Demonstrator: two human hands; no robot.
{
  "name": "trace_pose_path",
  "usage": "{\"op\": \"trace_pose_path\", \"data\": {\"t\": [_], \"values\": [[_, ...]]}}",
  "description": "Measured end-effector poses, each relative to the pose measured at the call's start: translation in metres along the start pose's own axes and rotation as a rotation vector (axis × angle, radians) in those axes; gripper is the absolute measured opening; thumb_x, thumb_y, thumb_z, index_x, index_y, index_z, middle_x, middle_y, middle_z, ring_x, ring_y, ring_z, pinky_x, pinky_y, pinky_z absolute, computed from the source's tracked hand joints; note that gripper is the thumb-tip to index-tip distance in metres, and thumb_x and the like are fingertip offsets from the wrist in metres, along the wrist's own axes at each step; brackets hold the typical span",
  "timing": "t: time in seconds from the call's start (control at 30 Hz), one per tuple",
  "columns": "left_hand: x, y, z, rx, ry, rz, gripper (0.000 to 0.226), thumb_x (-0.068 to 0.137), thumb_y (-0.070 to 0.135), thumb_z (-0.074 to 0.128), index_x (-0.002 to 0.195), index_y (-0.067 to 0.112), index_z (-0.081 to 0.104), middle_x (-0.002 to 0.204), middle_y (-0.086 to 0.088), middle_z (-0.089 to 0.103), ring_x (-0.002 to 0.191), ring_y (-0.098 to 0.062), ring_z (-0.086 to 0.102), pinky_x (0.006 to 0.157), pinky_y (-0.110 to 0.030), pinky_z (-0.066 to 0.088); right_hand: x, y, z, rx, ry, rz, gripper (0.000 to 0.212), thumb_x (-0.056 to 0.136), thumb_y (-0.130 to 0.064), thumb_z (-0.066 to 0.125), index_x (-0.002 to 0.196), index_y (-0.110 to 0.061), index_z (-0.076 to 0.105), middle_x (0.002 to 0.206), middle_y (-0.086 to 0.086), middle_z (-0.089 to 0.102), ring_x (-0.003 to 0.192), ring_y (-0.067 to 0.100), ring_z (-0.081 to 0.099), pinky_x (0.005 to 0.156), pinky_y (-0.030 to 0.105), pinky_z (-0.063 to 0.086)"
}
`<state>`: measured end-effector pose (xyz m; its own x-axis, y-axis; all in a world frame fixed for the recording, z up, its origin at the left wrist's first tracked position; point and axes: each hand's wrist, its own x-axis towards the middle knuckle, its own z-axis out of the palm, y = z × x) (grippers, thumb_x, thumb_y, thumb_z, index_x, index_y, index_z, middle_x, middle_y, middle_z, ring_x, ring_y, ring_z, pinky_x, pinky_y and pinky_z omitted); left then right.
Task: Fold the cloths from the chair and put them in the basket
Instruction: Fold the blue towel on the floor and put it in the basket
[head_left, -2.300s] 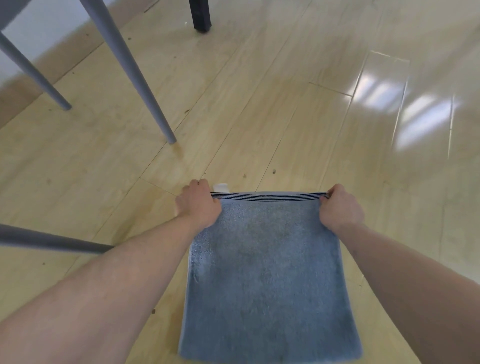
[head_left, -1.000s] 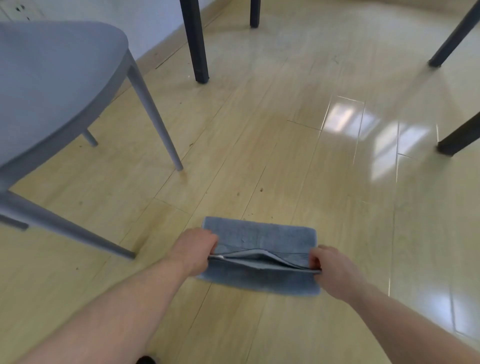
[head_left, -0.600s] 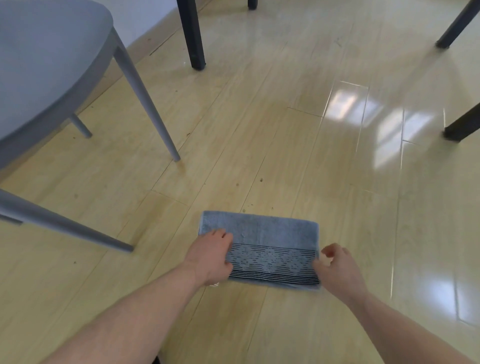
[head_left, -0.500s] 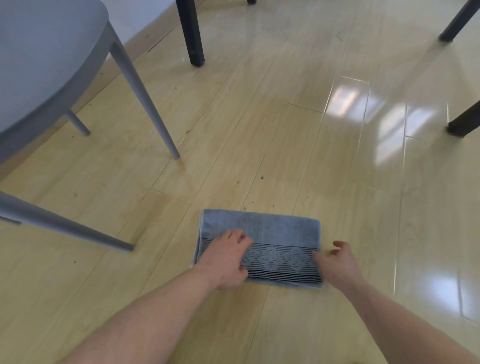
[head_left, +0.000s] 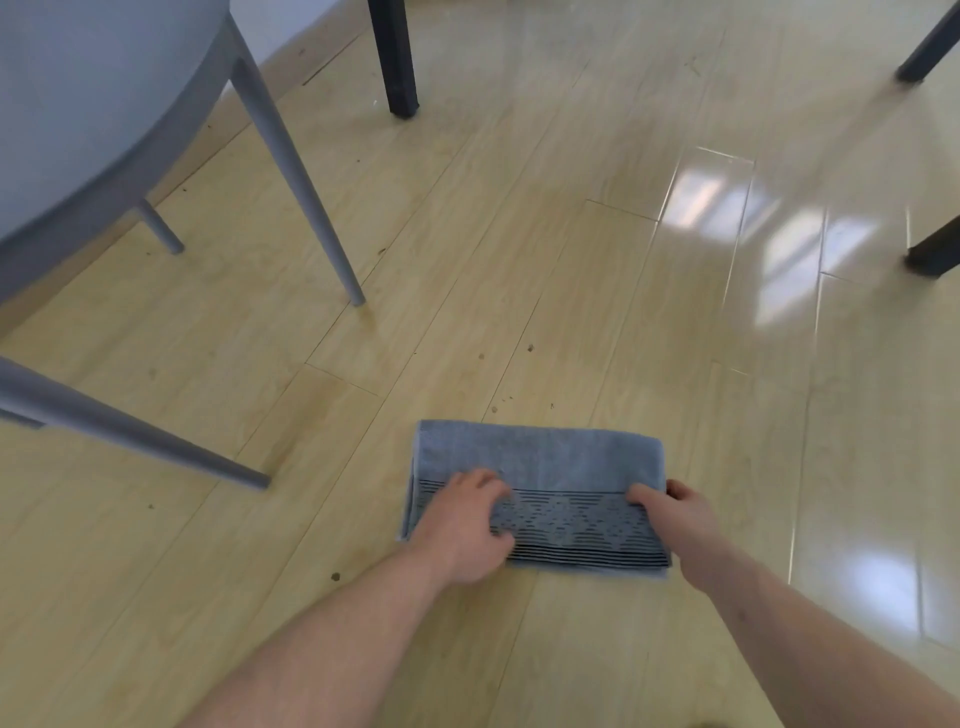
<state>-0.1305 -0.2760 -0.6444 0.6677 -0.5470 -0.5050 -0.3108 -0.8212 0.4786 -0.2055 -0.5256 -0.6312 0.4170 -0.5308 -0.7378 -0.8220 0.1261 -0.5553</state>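
A blue towel (head_left: 540, 462) with a black striped and diamond-patterned band lies folded into a narrow rectangle on the wooden floor. My left hand (head_left: 460, 525) rests on its left part, fingers lying on the patterned band. At the towel's right end is my right hand (head_left: 670, 522); its thumb lies on top of the band and its fingers wrap round the right edge. The grey chair (head_left: 78, 130) stands at the upper left, and its seat shows no cloths. No basket is in view.
One grey chair leg (head_left: 306, 182) comes down to the floor behind the towel on the left, and another (head_left: 135, 436) slants low at the left. Black furniture legs (head_left: 397, 57) stand further back and at the right edge (head_left: 932, 252).
The towel was folded over from a large flat sheet into a narrow strip. Both hands let go of its edges; the left now lies on top and the right has closed on the right end.
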Motion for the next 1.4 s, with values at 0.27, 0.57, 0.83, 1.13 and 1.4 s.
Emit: {"op": "trace_pose_path", "data": {"t": [0.27, 0.57, 0.83, 1.13, 1.4], "values": [[0.002, -0.042, -0.007, -0.299, 0.142, -0.453, 0.054, 0.092, 0.031, 0.063, 0.144, 0.026, 0.048, 0.139, -0.003, 0.045, 0.116, -0.024, 0.058, 0.099, -0.035, 0.052, -0.019, -0.051, 0.008, -0.224, -0.053, -0.353, 0.018, 0.084, -0.025, 0.068, 0.102, -0.026, 0.065, 0.102, -0.006, 0.069, 0.089, 0.014, 0.067, 0.074, 0.037, 0.055], [0.006, -0.033, -0.003, -0.578, 0.067, -0.425, 0.048, 0.090, 0.026, 0.070, 0.136, 0.021, 0.057, 0.126, 0.002, 0.065, 0.104, -0.013, 0.060, 0.086, -0.024, 0.047, -0.041, -0.056, 0.087, -0.397, -0.230, -0.481, 0.016, 0.085, -0.026, 0.071, 0.098, -0.021, 0.064, 0.098, -0.003, 0.069, 0.087, 0.012, 0.066, 0.071, 0.026, 0.050], [0.012, -0.051, 0.002, -0.643, 0.066, -0.466, 0.039, 0.087, 0.002, 0.049, 0.108, 0.025, 0.072, 0.111, 0.003, 0.074, 0.106, -0.018, 0.068, 0.086, -0.030, 0.055, -0.032, -0.022, 0.131, -0.537, -0.293, -0.545, 0.038, 0.089, -0.034, 0.072, 0.124, -0.022, 0.064, 0.126, -0.007, 0.060, 0.115, 0.012, 0.058, 0.091, 0.019, 0.041], [0.045, -0.046, -0.037, -0.436, 0.267, -0.400, 0.058, 0.089, 0.040, 0.064, 0.141, 0.023, 0.046, 0.143, 0.005, 0.048, 0.122, -0.021, 0.055, 0.100, -0.040, 0.049, -0.004, -0.032, 0.096, -0.376, 0.115, -0.613, 0.040, 0.089, -0.022, 0.063, 0.129, -0.025, 0.057, 0.129, -0.004, 0.054, 0.118, 0.018, 0.055, 0.098, 0.037, 0.050], [0.063, -0.037, -0.032, -0.304, -0.041, -0.374, 0.090, 0.077, 0.034, 0.072, 0.156, 0.025, 0.030, 0.143, -0.006, 0.052, 0.125, -0.027, 0.055, 0.102, -0.040, 0.051, 0.023, -0.045, 0.080, -0.348, -0.167, -0.236, 0.073, 0.090, -0.024, 0.066, 0.156, -0.020, 0.034, 0.140, 0.007, 0.061, 0.122, 0.027, 0.062, 0.099, 0.036, 0.052]]}}
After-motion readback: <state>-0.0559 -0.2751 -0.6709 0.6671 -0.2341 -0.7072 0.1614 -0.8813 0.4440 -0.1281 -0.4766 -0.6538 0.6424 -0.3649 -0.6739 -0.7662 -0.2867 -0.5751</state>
